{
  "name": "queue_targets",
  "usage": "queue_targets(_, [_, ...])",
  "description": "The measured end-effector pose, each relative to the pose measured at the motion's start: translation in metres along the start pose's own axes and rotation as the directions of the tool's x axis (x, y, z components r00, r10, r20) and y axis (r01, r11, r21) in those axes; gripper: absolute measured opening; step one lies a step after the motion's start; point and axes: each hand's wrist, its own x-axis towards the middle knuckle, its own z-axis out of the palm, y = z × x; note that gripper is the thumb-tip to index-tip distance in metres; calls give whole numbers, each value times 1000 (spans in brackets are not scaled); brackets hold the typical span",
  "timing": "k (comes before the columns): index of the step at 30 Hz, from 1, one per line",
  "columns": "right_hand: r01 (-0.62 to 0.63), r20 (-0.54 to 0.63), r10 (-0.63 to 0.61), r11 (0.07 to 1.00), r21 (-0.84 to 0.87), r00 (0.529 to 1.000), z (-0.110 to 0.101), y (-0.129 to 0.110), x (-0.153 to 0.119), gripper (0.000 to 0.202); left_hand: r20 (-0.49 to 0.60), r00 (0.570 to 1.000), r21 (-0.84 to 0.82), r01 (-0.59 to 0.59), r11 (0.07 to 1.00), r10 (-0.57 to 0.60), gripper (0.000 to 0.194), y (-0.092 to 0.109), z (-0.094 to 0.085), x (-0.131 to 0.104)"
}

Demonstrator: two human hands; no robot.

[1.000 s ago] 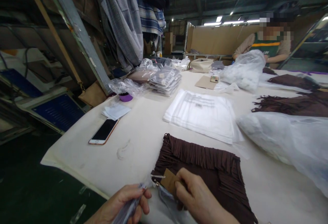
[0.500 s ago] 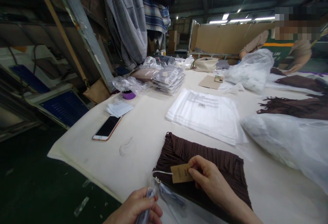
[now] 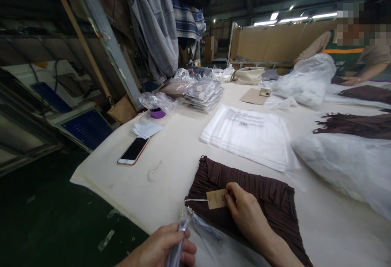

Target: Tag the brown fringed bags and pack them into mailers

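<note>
Several garments (image 3: 154, 27) hang above the far left, beside a slanted metal post (image 3: 106, 39), with a tan bag (image 3: 124, 110) at its foot. Next, on the pale counter (image 3: 113, 193), a phone (image 3: 133, 151) lies screen up, touching a folded light-blue sheet (image 3: 147, 128); a purple roll (image 3: 158, 113) sits just behind that. Farther back rises a stack of clear-wrapped packets (image 3: 203, 94).

At the near edge, the left hand (image 3: 166, 243) has its fingers curled round a narrow strip of gathered plastic (image 3: 176, 247), the thumb pressed along it. To its right, the dark brown fringed bag (image 3: 253, 177) lies flat on the counter, fringe toward the far side. A white string (image 3: 197, 200) runs from its left edge to a tan tag (image 3: 216, 199). The right hand (image 3: 247, 210), over the brown bag, pinches the tag's right end between thumb and index finger; whether its other fingers touch the bag I cannot tell.

Behind the brown bag are flat white plastic sheets (image 3: 244, 141) with a barcode. Farther right are a bulky translucent bag (image 3: 348, 167), more brown fringed material (image 3: 357, 125) and, across the counter, a co-worker (image 3: 346, 61).
</note>
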Motion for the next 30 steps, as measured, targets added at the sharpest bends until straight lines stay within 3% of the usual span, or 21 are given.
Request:
queue_targets(5, [85, -55, -81, 995, 58, 995, -4, 1, -3, 19, -12, 990, -222, 136, 966, -142, 25, 2, 27, 12])
queue_targets(8, [111, -67, -102, 981, 156, 993, -10, 5, -7, 18, -32, 990, -336, 117, 934, -136, 30, 0, 41, 19])
queue_targets(11, [111, -112, -88, 971, 214, 990, -20, 8, -12, 17, -120, 986, -401, 56, 914, -113, 31, -3, 55, 23])
queue_targets(15, [119, -53, -110, 965, 236, 993, -40, 3, -27, 18, -139, 985, -345, 48, 937, -102, 41, -5, 69, 25])
queue_targets(18, [223, 71, -245, 948, 228, 967, -44, -6, -46, 15, -80, 990, -182, 95, 979, -112, 43, -11, 66, 27])
queue_targets(21, [342, 184, -356, 934, 107, 916, -28, -8, -65, 10, 72, 993, -91, 102, 991, -95, 40, -19, 55, 30])
queue_targets(24, [320, 231, -306, 947, -26, 924, -2, -1, -77, 29, 144, 986, -72, 100, 992, -89, 37, -27, 46, 35])
queue_targets(28, [119, 315, -163, 981, 155, 935, 19, 9, -81, 45, 139, 990, -129, 56, 990, -38, 34, -33, 42, 38])
queue_targets(30, [130, 286, -189, 968, 213, 939, 22, 8, -80, 54, 172, 985, -182, 19, 983, 13, 37, -35, 42, 38])
